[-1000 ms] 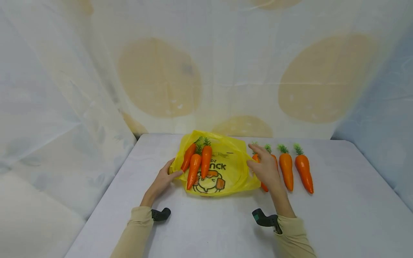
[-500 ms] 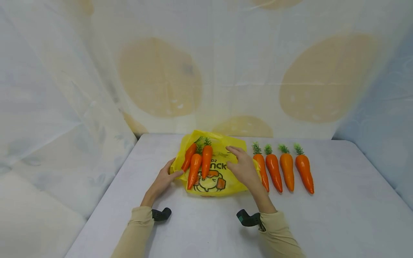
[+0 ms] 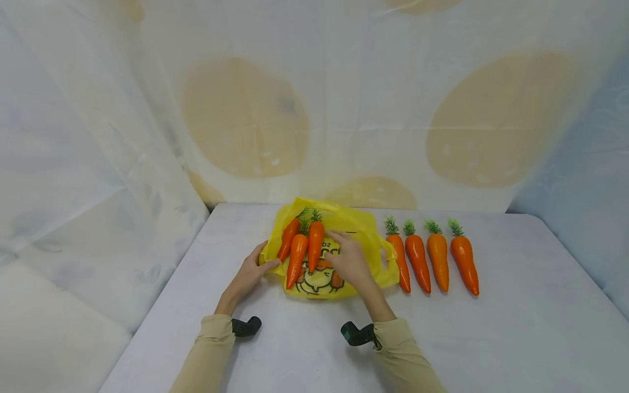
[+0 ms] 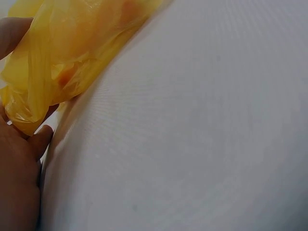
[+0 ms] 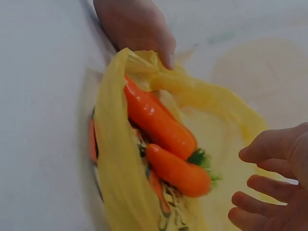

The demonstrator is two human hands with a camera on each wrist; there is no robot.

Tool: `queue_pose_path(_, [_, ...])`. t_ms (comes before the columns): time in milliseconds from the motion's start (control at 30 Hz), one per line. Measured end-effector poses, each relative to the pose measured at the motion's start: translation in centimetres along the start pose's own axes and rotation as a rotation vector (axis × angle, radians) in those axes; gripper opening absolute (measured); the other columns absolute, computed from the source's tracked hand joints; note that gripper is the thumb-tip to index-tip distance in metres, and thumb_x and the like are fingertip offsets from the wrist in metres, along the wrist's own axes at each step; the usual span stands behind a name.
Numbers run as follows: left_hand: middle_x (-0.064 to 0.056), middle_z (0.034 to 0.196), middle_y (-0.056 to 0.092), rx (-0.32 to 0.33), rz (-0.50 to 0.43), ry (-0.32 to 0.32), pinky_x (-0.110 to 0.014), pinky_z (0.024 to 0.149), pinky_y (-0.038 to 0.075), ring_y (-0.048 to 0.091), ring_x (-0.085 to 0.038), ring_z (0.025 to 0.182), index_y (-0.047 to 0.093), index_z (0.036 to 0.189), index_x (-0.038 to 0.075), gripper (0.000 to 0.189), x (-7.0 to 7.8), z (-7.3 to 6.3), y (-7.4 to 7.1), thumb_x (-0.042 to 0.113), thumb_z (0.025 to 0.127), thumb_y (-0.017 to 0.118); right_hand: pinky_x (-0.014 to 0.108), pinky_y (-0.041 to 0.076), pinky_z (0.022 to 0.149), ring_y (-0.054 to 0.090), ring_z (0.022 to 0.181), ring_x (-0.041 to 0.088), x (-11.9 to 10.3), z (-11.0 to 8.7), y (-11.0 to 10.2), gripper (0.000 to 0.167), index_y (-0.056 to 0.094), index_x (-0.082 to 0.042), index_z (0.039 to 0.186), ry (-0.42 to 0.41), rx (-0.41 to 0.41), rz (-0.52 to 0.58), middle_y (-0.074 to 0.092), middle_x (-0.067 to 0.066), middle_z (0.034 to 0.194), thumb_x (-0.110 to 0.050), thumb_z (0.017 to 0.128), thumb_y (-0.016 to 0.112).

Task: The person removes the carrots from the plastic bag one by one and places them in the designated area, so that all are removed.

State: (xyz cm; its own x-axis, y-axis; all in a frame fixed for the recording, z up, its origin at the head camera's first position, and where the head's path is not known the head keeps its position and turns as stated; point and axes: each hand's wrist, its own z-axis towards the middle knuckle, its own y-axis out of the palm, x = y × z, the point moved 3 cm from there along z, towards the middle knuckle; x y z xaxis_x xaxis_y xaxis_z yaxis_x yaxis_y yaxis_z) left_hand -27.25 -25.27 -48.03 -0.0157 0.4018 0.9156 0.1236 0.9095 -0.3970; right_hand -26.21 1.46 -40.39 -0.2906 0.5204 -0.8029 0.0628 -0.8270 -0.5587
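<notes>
A yellow plastic bag with cartoon print lies with its mouth spread in the head view. Inside, at its left, lie three orange carrots with green tops. My left hand pinches the bag's left edge between thumb and fingers; the left wrist view shows the gathered yellow film between them. Over the bag's printed middle, my right hand has its fingertips just right of the rightmost carrot inside. In the right wrist view its fingers are spread and hold nothing, facing the carrot tops.
To the right of the bag, several more carrots lie in a row on the white table, tops toward the back. A bag handle loop overlaps the leftmost of them. A patterned cloth hangs behind the table.
My right hand has moved left from the bag's right edge, across the bag, to beside the carrots inside. My left hand and the carrots have stayed in place.
</notes>
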Motion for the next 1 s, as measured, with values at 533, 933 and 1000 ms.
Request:
queue_pose_path(533, [-0.009,0.159,0.031,-0.001,0.003,-0.013,-0.054,0.118,0.022,0.029,-0.030,0.145,0.025,0.157,0.020,0.078,0.1,-0.1,0.0,0.042,0.094,0.064,0.049,0.050,0.096,0.048,0.130,0.040,1.1,2.4,4.9,0.063,0.046,0.000,0.146,0.126,0.091,0.058,0.042,0.024,0.149,-0.003,0.086,0.067])
queue_pose_path(933, [-0.010,0.157,0.034,-0.008,0.001,0.000,-0.053,0.117,0.025,0.034,-0.029,0.142,0.027,0.156,0.019,0.077,0.1,0.3,0.1,0.041,0.093,0.065,0.051,0.046,0.102,0.046,0.131,0.043,2.0,2.6,6.6,0.075,0.040,-0.001,0.149,0.207,0.038,-0.016,0.038,0.025,0.151,-0.004,0.082,0.072])
queue_pose_path(1000, [-0.010,0.157,0.034,-0.009,0.005,0.002,-0.054,0.117,0.025,0.035,-0.030,0.141,0.026,0.157,0.019,0.077,0.0,0.4,0.1,0.041,0.093,0.065,0.051,0.048,0.101,0.049,0.128,0.042,2.0,2.6,6.7,0.076,0.040,-0.001,0.150,0.204,0.025,-0.049,0.038,0.025,0.151,-0.003,0.081,0.072])
